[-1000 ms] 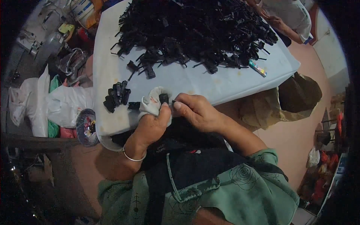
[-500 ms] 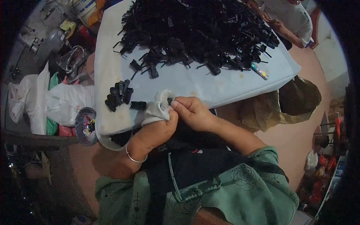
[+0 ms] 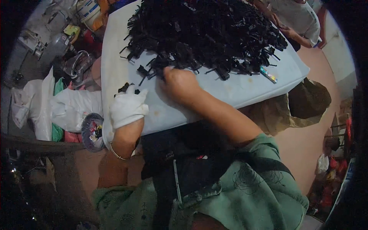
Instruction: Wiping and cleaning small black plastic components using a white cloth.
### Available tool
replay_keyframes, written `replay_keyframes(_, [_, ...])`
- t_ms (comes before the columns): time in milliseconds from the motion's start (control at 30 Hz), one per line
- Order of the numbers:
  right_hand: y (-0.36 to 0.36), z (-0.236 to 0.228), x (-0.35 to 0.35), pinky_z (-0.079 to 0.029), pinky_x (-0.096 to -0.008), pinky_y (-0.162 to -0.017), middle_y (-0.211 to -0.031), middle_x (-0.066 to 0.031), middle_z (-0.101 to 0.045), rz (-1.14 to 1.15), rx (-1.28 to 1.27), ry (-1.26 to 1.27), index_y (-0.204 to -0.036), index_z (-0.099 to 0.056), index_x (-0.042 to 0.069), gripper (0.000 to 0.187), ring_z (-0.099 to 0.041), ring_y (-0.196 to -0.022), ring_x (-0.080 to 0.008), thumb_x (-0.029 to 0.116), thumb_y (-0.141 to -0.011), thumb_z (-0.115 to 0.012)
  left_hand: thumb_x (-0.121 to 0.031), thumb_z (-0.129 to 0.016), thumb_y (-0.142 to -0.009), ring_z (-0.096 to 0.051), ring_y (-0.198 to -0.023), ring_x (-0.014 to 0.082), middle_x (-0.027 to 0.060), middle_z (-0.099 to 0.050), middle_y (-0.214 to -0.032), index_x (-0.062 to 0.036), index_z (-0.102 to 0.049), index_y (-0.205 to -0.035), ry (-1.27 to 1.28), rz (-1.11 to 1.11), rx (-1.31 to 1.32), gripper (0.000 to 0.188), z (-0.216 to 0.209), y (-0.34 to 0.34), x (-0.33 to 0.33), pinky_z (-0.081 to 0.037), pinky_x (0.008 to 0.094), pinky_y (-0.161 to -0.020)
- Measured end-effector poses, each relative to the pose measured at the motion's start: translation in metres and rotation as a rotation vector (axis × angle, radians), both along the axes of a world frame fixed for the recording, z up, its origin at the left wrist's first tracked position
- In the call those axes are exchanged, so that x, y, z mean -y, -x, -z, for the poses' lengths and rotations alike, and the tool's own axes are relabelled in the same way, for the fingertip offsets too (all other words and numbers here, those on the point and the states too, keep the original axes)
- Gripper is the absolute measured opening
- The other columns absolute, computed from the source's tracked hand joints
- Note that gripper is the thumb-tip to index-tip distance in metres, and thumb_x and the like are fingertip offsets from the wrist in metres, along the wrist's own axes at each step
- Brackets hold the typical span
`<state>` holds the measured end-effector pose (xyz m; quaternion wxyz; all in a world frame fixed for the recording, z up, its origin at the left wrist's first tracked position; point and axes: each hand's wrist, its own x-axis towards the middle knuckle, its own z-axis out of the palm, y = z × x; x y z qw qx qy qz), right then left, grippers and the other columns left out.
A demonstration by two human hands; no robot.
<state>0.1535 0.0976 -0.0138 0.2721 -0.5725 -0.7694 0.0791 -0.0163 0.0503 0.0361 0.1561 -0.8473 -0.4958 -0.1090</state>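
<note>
My left hand [image 3: 128, 107], in a white fabric glove, is at the left side of the table over a small group of black plastic parts [image 3: 124, 88]. Its thumb and fingers close around a black part, and the palm hides most of the group. Bare, my right hand [image 3: 179, 83] reaches to the near left edge of a large heap of black plastic parts [image 3: 207, 38], many with thin stems. Its fingers bend onto a part there; the fingertips are mostly hidden.
The heap covers the far part of the white-covered table [image 3: 226, 90]. A small colourful wrapped stick [image 3: 268, 74] lies by its right edge. Left of the table are a round clear container [image 3: 92, 132] and white plastic bags [image 3: 71, 107]. Another person's hands [image 3: 283, 28] are at the far right; a brown sack [image 3: 303, 103] stands below.
My hands were together at the near edge over a black part. They have parted: the left moved left to the small group, the right moved forward to the heap. The view shifted slightly.
</note>
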Motion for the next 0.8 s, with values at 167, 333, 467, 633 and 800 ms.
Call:
replay_keyframes(167, [-0.046,-0.003,0.02,-0.046,-0.0449,-0.059,-0.069,-0.0191,-0.058,0.101,-0.045,0.034,-0.081,-0.051,0.0,0.029,-0.058,-0.065,-0.0357,0.028,-0.075,-0.055,-0.012,-0.057,-0.068,-0.057,-0.077,0.0318,0.016,-0.058,-0.094,-0.0078,-0.06,-0.092,0.089,-0.035,-0.072,0.025,-0.02,-0.006,0.006,-0.045,0.0375,-0.069])
replay_keyframes(333, [-0.075,-0.013,0.058,-0.045,-0.0385,-0.055,-0.068,-0.0171,-0.057,0.03,-0.099,0.116,-0.089,-0.053,0.001,0.021,-0.057,-0.061,-0.0328,0.017,-0.076,-0.058,-0.014,-0.054,-0.078,-0.057,-0.082,0.03,0.0157,-0.058,-0.096,-0.005,-0.06,-0.092,-0.042,0.069,0.132,0.017,-0.008,-0.01,-0.006,-0.044,0.0357,-0.074])
replay_keyframes(467, [-0.082,-0.015,0.071,-0.044,-0.0337,-0.053,-0.069,-0.0143,-0.057,-0.167,-0.427,0.15,-0.094,-0.054,0.001,0.019,-0.055,-0.058,-0.0283,0.006,-0.076,-0.058,-0.015,-0.05,-0.085,-0.058,-0.082,0.0275,0.0136,-0.06,-0.09,-0.0028,-0.058,-0.095,0.259,0.202,0.711,0.018,-0.002,-0.039,-0.003,-0.045,0.0332,-0.072])
replay_keyframes(633, [-0.08,-0.017,0.073,-0.044,-0.0383,-0.054,-0.074,-0.013,-0.055,-0.488,-0.296,-0.075,-0.099,-0.053,0.006,0.025,-0.055,-0.062,-0.03,0.01,-0.075,-0.059,-0.025,-0.051,-0.086,-0.056,-0.078,0.013,0.0034,-0.058,-0.089,-0.0013,-0.058,-0.098,1.25,-0.056,1.659,0.027,0.027,-0.044,0.011,-0.046,0.0281,-0.066])
replay_keyframes(800, [-0.081,-0.013,0.075,-0.045,-0.0372,-0.058,-0.077,-0.0148,-0.056,-0.528,-0.343,-0.021,-0.104,-0.051,0.005,0.031,-0.056,-0.066,-0.0318,0.007,-0.075,-0.059,-0.011,-0.048,-0.085,-0.059,-0.08,0.0177,0.0093,-0.059,-0.091,0.0003,-0.05,-0.108,1.522,0.034,1.905,0.026,0.031,-0.043,0.015,-0.051,0.0325,-0.067])
